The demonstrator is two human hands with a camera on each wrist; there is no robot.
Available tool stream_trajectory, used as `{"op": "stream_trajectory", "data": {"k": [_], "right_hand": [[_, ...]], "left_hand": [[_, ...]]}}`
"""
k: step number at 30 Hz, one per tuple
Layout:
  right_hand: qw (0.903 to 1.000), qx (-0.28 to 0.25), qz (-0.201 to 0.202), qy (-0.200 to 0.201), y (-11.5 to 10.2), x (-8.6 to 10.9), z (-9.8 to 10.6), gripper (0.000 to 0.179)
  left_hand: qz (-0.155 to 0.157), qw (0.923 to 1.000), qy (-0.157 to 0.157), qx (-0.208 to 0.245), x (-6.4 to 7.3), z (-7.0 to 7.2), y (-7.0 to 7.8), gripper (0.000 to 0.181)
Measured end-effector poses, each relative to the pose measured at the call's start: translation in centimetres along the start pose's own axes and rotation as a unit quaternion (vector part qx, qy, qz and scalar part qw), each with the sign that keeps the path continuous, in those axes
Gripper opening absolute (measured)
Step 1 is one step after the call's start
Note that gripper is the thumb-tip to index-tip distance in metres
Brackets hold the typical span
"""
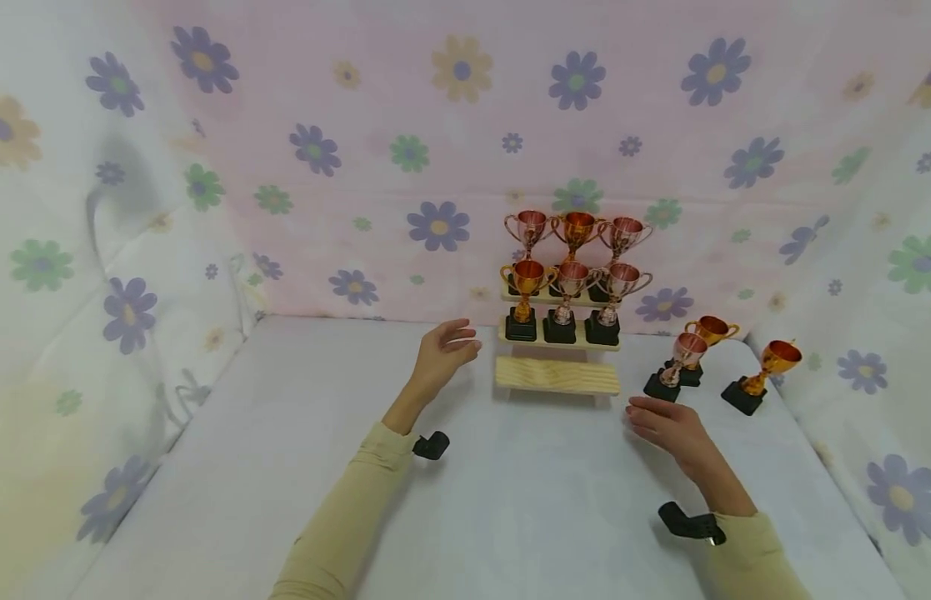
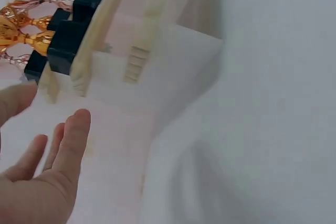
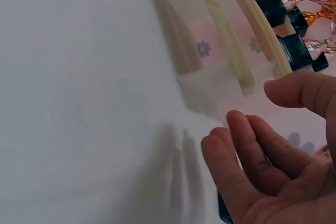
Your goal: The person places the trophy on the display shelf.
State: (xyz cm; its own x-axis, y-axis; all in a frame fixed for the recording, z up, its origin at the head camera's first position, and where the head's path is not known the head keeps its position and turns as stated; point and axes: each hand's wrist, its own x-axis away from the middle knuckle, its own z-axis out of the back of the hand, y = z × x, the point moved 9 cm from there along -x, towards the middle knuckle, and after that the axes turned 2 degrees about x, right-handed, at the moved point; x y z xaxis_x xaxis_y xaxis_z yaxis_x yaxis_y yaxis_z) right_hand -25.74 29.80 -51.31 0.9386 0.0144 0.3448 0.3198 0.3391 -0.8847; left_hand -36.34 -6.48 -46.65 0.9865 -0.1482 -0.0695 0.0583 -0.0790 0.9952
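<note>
A stepped wooden rack point(image 1: 557, 375) holds small trophy cups on black bases. Its top tier carries a gold trophy point(image 1: 578, 227) between two rose-gold ones; on the middle tier, a gold trophy point(image 1: 523, 283) stands left of two rose-gold ones. Bare wood shows along the lowest step. My left hand point(image 1: 441, 354) hovers left of the rack, fingers loosely bent, holding nothing. Between the rack and three trophies on the right is my right hand point(image 1: 671, 429), also holding nothing, its fingers relaxed. Both wrist views show the left hand point(image 2: 47, 182) and right hand point(image 3: 273, 166) apart from the rack.
On the table's right side stand a rose-gold trophy point(image 1: 683, 354), a gold trophy point(image 1: 713, 329) partly behind it, and another gold trophy point(image 1: 773, 367) further right. Flowered cloth point(image 1: 360, 208) encloses the white table point(image 1: 300, 400) at the back and both sides.
</note>
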Motion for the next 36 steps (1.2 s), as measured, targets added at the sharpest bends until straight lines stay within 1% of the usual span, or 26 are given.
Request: {"op": "stream_trajectory", "data": {"k": [2,4,6,8,10,12,15,17,19,21,23,26,29,32,36], "right_hand": [[0.9970,0.072,0.021,0.017,-0.3,0.9,1.6,0.056],[0.9900,0.125,0.027,0.060,-0.6,1.6,3.3,0.057],[0.9809,0.154,0.023,0.117,-0.8,2.1,4.9,0.062],[0.9705,0.162,0.021,0.177,-1.3,2.5,6.1,0.068],[0.9598,0.155,0.034,0.232,-2.0,2.7,6.9,0.071],[0.9500,0.136,0.055,0.276,-2.8,2.8,7.3,0.071],[0.9358,0.107,0.098,0.322,-4.2,2.9,7.2,0.075],[0.9273,0.091,0.120,0.342,-4.9,2.6,7.0,0.078],[0.9204,0.070,0.142,0.357,-5.4,2.2,6.7,0.080],[0.9109,0.050,0.167,0.374,-5.6,1.7,6.4,0.079],[0.9005,0.033,0.189,0.390,-5.6,1.2,6.2,0.079],[0.8824,0.015,0.217,0.417,-5.4,0.8,5.8,0.076],[0.8693,0.002,0.221,0.442,-5.1,0.4,5.6,0.077],[0.8630,-0.019,0.215,0.457,-4.8,0.1,5.5,0.078],[0.8643,-0.051,0.196,0.460,-4.4,-0.5,5.5,0.077]], "left_hand": [[0.036,0.9990,0.008,0.026,0.5,0.4,-1.5,0.049],[0.064,0.9971,0.012,0.040,1.0,0.3,-2.8,0.048],[0.085,0.9958,0.010,0.033,1.6,-0.2,-3.9,0.048],[0.097,0.9951,0.003,0.022,2.1,-1.0,-4.8,0.047],[0.105,0.9944,-0.001,0.012,2.4,-1.9,-5.3,0.045],[0.110,0.9939,-0.005,0.006,2.7,-2.8,-5.6,0.043],[0.110,0.9938,-0.008,0.010,2.9,-4.0,-5.7,0.038],[0.102,0.9946,-0.007,0.017,3.0,-4.5,-5.6,0.035],[0.093,0.9953,0.004,0.026,3.1,-4.7,-5.6,0.032],[0.083,0.9958,0.020,0.033,3.1,-4.6,-5.6,0.031],[0.079,0.9953,0.037,0.042,3.1,-4.4,-5.7,0.031],[0.078,0.9936,0.051,0.063,3.2,-4.4,-5.8,0.032],[0.082,0.9917,0.057,0.081,3.3,-4.5,-5.9,0.033],[0.091,0.9900,0.064,0.087,3.4,-4.4,-6.1,0.033],[0.101,0.9882,0.068,0.093,3.6,-4.3,-6.1,0.034]]}}
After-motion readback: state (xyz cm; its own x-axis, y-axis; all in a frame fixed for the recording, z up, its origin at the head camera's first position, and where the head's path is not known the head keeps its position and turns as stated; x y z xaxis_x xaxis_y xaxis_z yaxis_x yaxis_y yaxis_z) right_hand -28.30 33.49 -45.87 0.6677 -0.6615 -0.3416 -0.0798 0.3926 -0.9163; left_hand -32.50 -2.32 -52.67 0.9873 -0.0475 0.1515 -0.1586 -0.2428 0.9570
